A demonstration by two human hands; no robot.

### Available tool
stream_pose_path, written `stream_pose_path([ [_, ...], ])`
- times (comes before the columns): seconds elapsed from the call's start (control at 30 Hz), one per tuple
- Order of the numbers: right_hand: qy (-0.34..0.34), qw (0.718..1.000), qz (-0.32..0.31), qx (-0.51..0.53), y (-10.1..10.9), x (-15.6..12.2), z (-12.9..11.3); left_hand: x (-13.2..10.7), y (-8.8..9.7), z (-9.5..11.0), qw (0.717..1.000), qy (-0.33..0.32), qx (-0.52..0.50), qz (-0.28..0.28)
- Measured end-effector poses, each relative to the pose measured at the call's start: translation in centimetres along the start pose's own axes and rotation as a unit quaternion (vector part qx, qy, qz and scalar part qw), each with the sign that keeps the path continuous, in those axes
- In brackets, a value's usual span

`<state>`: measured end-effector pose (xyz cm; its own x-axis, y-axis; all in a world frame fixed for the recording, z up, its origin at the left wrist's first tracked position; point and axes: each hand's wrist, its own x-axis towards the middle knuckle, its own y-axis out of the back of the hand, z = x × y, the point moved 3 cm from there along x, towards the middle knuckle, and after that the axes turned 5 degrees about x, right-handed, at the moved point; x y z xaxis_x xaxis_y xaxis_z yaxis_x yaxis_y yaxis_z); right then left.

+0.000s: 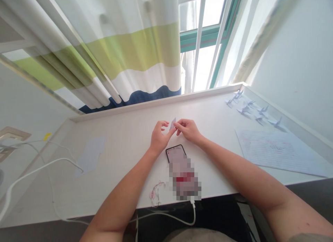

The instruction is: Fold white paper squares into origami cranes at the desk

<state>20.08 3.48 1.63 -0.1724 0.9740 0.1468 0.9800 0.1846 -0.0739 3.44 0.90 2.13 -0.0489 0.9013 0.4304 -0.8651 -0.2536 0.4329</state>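
Between my two hands, over the middle of the white desk (130,131), is a small piece of folded white paper (173,123) with a pointed top. My left hand (160,136) holds its lower edge near the thumb, with the other fingers curled apart from it. The fingers of my right hand (188,129) pinch the paper's right side. Just below the hands lies a phone (177,153), its screen lit and partly blurred out. Several folded paper cranes (244,110) stand at the far right of the desk.
A white cable (193,205) runs from the phone's lower end over the desk edge. Beside the phone lies a beaded strap (156,193). Written sheets (275,148) lie at right, blank paper (92,152) at left. Another cable (39,171) arches over the left side. Curtains (130,48) hang behind.
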Motion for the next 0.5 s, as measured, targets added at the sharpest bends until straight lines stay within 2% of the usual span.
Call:
stream_pose_path([
  [0.1, -0.003, 1.0, -0.02, 0.021, -0.1, 0.0, 0.2, 0.0, 0.0, 0.2, 1.0, -0.024, 0.007, -0.013],
  [0.37, 0.03, 0.998, -0.055, 0.02, 0.1, 0.4, 0.4, 0.2, 0.2, -0.6, 0.992, 0.064, -0.105, -0.035],
  [0.5, 0.052, 0.996, -0.07, 0.007, 0.2, 0.4, 0.4, 0.3, 0.2, -1.3, 0.985, 0.086, -0.144, -0.03],
])
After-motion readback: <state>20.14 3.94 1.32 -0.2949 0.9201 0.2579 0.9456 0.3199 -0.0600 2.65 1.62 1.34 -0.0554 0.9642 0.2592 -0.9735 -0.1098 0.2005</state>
